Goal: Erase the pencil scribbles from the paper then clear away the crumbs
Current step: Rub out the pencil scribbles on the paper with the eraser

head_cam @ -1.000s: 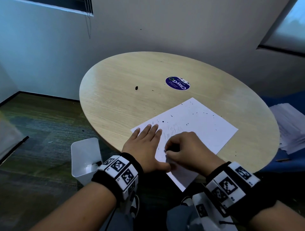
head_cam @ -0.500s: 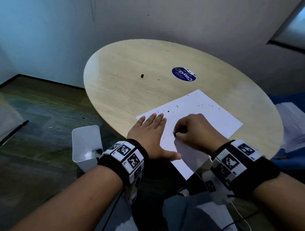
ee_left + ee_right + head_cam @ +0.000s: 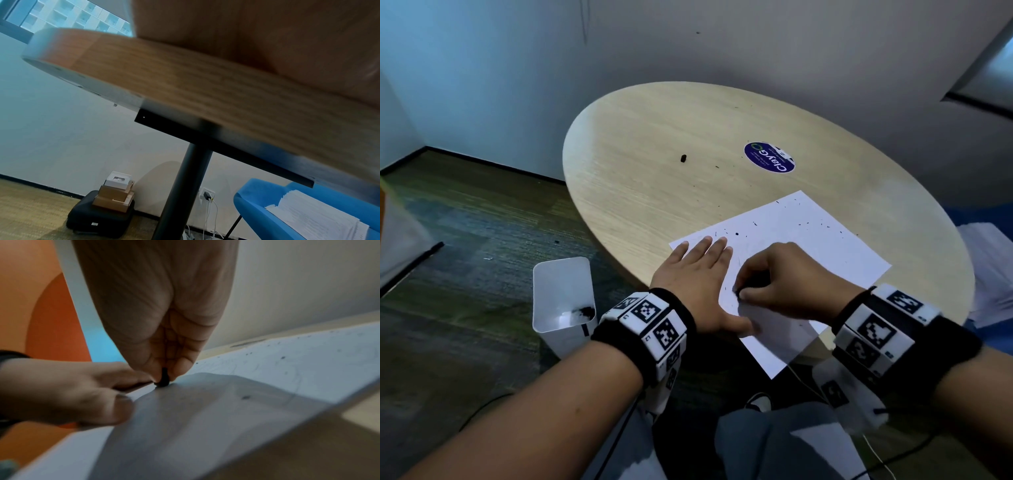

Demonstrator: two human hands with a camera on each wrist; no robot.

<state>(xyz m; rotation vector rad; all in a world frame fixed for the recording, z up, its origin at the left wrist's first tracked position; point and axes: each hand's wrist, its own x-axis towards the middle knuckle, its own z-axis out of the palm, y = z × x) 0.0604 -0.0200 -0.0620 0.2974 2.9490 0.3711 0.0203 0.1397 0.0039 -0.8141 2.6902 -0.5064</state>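
My right hand (image 3: 787, 284) pinches the dark eraser (image 3: 163, 378) against the paper (image 3: 825, 246); my left hand (image 3: 698, 274) lies flat beside it

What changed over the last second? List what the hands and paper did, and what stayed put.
The right hand slid its small dark eraser along the paper toward the near edge, over the spot where faint scribbles showed a second ago. No grip changed: it still pinches the eraser. The left hand stays flat, pinning the paper. Crumbs, table and white bin unchanged.
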